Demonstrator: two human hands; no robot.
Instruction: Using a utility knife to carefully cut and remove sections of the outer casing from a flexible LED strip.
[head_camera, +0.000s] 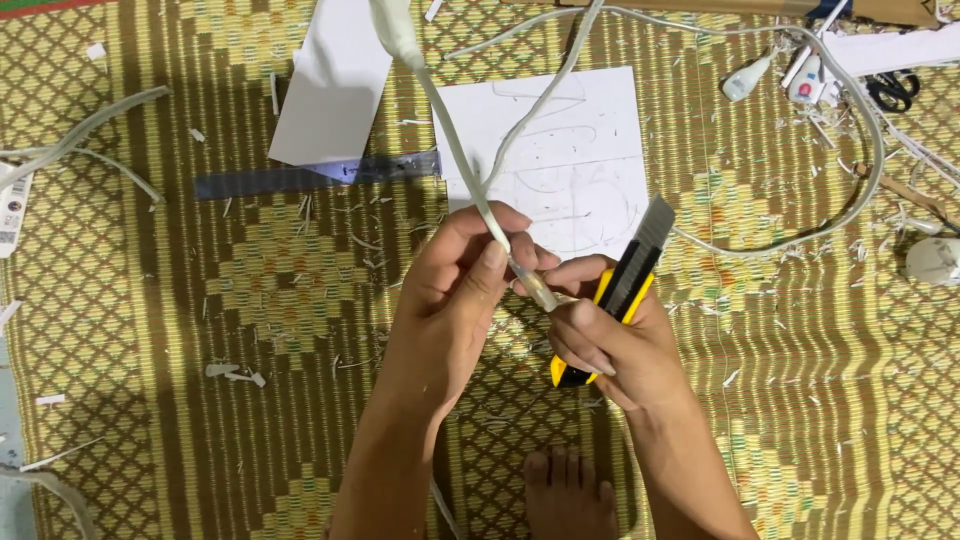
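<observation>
My left hand (455, 280) pinches a flat white cable (450, 140) near its stripped end, which runs up to the top of the view. My right hand (610, 340) grips a yellow and black utility knife (625, 285) with its blade out, pointing up and to the right. The fingers of that hand also touch the cable's bare tip (540, 292). Both hands meet above a woven straw mat (250, 300).
White sheets of paper (560, 160) and a clear ruler (320, 175) lie on the mat behind the hands. More white cable loops at right (860, 190), with scissors (895, 90) and plugs nearby. Shavings litter the mat. A bare foot (570, 490) shows below.
</observation>
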